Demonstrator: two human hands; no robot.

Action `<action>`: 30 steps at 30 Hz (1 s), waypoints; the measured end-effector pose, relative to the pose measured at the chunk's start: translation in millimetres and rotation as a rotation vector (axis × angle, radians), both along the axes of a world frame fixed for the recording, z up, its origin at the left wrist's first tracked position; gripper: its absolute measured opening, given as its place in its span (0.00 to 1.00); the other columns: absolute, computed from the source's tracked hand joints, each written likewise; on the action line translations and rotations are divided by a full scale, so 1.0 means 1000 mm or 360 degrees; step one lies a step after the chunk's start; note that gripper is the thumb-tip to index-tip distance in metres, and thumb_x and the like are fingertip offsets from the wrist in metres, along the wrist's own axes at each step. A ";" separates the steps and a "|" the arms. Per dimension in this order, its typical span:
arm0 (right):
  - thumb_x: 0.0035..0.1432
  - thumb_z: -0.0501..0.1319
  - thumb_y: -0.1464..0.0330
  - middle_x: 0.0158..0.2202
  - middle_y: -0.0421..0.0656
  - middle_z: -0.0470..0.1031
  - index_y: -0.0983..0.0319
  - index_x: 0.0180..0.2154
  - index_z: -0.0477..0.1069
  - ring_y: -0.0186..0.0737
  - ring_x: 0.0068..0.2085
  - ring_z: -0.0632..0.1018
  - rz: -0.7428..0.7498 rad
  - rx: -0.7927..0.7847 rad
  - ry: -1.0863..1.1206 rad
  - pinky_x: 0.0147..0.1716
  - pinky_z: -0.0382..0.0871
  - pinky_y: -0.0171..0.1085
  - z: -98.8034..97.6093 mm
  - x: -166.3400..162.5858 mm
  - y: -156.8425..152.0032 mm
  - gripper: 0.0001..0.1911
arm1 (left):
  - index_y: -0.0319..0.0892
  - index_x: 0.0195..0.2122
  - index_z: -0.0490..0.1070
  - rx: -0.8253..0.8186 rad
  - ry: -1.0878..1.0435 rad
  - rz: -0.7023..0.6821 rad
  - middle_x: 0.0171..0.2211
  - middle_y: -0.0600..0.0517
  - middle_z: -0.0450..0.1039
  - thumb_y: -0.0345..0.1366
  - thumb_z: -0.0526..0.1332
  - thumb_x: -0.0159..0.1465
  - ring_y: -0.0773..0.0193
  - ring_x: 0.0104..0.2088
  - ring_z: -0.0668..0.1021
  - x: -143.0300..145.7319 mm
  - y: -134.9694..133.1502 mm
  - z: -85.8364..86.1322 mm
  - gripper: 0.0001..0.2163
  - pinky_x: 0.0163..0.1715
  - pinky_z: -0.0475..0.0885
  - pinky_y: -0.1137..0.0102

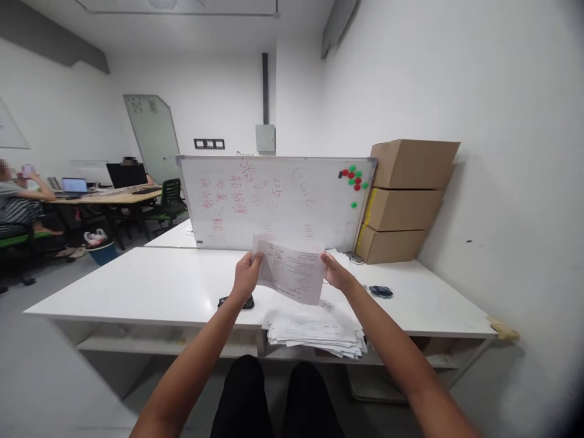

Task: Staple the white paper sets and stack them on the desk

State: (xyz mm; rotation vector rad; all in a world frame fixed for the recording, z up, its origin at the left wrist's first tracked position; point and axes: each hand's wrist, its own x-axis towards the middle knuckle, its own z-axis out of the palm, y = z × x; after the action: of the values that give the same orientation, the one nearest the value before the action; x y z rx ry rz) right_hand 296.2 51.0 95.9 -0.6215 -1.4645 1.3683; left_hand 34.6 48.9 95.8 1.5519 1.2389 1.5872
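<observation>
On our white table (pixel 137 286)
We see a whiteboard (pixel 274 201) beside three stacked boxes (pixel 401 204), with red and green magnets (pixel 354 177) on it.

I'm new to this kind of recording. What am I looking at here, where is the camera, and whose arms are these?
There is no machine here. One camera sits on a person's head and looks forward and down, so the two bare arms reaching in from the bottom are the wearer's own. The left hand and right hand each pinch a side of one printed sheet, held up in the air. Below it a stack of papers lies at the near edge of a white table. Farther back stand a whiteboard with red writing and three stacked boxes by the wall. Far left, other people sit at a desk.
</observation>
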 end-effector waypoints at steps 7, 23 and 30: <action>0.45 0.67 0.57 0.38 0.46 0.80 0.62 0.39 0.76 0.50 0.44 0.78 -0.0625 0.0102 -0.0432 0.48 0.68 0.50 -0.025 0.028 -0.022 0.20 | 0.43 0.37 0.64 0.0126 0.0005 0.0105 0.32 0.52 0.69 0.50 0.51 0.64 0.64 0.34 0.72 0.037 -0.003 -0.033 0.15 0.34 0.67 0.69; 0.55 0.54 0.60 0.34 0.42 0.77 0.59 0.36 0.70 0.43 0.37 0.76 -0.1147 0.0145 -0.0799 0.39 0.69 0.40 -0.096 0.035 -0.051 0.12 | 0.41 0.47 0.66 -0.0248 -0.0031 -0.0424 0.45 0.45 0.74 0.43 0.67 0.51 0.55 0.45 0.76 0.056 -0.004 -0.074 0.24 0.46 0.71 0.60; 0.60 0.50 0.55 0.29 0.42 0.74 0.58 0.33 0.68 0.41 0.32 0.73 -0.1539 0.0223 -0.1096 0.34 0.64 0.37 -0.088 0.028 -0.116 0.16 | 0.42 0.64 0.42 -0.0151 -0.0013 -0.0372 0.36 0.51 0.75 0.41 0.65 0.55 0.64 0.36 0.77 0.032 -0.038 -0.074 0.41 0.41 0.71 0.66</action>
State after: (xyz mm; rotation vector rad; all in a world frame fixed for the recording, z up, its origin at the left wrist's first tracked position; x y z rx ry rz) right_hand 324.1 -64.8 8.3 -1.5503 -1.4140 0.2848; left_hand 67.1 10.7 21.6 1.5655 1.0693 1.3653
